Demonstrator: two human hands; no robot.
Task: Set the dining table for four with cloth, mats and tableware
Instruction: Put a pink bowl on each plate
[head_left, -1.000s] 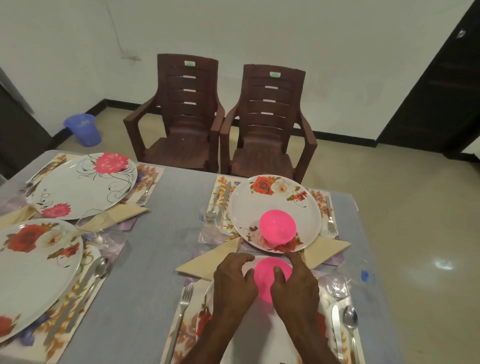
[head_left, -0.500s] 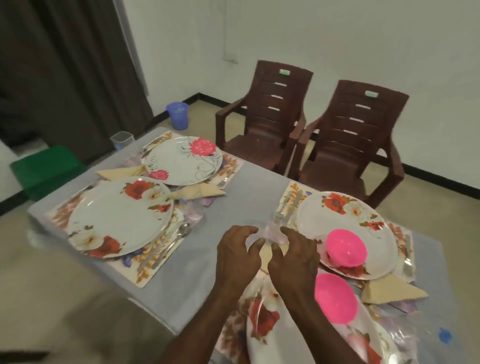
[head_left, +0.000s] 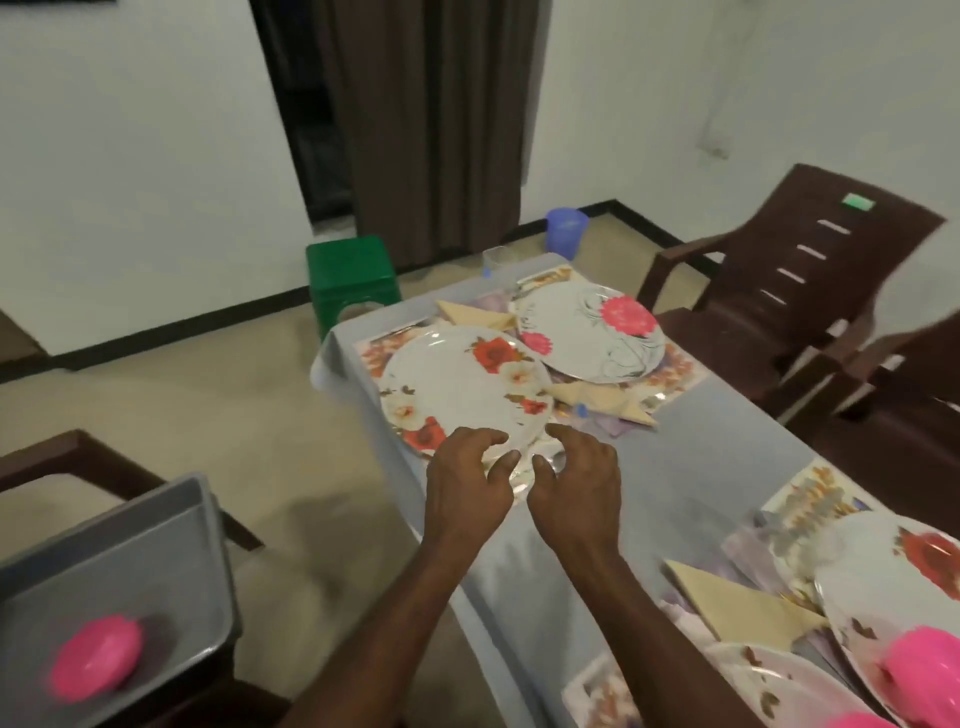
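Now both hands reach out over the near edge of the desk, which is covered by a grey cloth. The left hand and the right hand sit side by side, fingers loosely curled and spread, holding nothing, hovering at the near rim of a white plate with red flowers. That plate lies on a floral mat at the far left corner of the desk. Just beyond it on the right lies a second plate with pink flowers, with a folded beige napkin between the two. A clear glass stands at the far end. At near right, more flowered plates carry a pink bowl, beside another beige napkin. At near left, a grey tray holds one blurred pink bowl.
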